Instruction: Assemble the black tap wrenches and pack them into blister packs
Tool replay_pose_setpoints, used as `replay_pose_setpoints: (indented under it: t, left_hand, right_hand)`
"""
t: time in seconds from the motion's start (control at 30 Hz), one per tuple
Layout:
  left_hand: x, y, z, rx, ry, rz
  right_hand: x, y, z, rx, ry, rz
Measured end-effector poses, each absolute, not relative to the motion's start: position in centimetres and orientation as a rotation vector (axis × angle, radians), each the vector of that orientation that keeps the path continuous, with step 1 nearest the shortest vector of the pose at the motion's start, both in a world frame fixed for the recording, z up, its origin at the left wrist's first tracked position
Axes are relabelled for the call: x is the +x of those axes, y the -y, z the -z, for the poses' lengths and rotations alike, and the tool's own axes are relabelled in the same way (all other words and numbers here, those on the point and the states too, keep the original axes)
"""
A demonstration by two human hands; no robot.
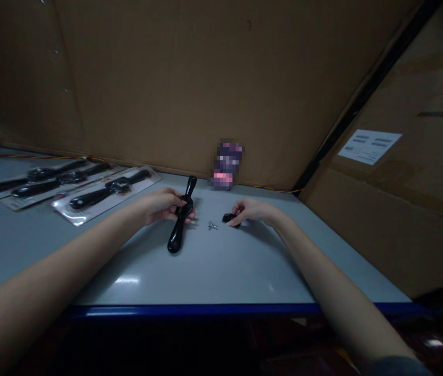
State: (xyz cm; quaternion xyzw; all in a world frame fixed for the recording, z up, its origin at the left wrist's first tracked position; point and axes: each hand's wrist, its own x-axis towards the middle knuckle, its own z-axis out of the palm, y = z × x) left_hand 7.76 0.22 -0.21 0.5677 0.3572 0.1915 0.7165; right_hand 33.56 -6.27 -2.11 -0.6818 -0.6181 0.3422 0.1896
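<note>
A black two-handled spokeshave (177,235) is gripped at its middle by my left hand (163,205), thumb on top and fingers underneath. It points away from me at a slant, its near handle close to the table surface. My right hand (249,210) pinches a small dark metal piece (229,218), possibly the spokeshave's cap, low over the table; its details are too dark to make out. Between my hands a few small silvery screws (212,225) lie together on the table.
Several packaged spokeshaves (106,193) lie on the grey table (206,277) at the left. A blurred phone-like object (227,164) leans against the cardboard wall (190,78) behind. A large cardboard box (394,193) stands at the right. The table's front edge (213,310) is blue.
</note>
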Motion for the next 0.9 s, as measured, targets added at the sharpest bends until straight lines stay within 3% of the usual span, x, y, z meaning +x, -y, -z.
replay_pose_setpoints:
  t: [0.2, 0.43, 0.77, 0.9]
  left_hand:
    - [8.2, 0.7, -0.1, 1.117, -0.773, -0.446]
    - [8.5, 1.3, -0.1, 1.105, -0.792, -0.495]
    - [8.6, 1.1, 0.1, 1.134, -0.796, -0.519]
    - [8.6, 1.0, 0.3, 1.14, -0.788, -0.518]
  right_hand:
    - [32.9, 6.9, 2.0, -1.917, 1.574, -0.803]
    - [32.7, 6.9, 1.6, -1.912, 1.819, -1.027]
    - [31.8, 7.6, 1.5, -1.92, 1.674, -0.856]
    - [31.9, 7.5, 1.4, -1.936, 1.693, -0.95]
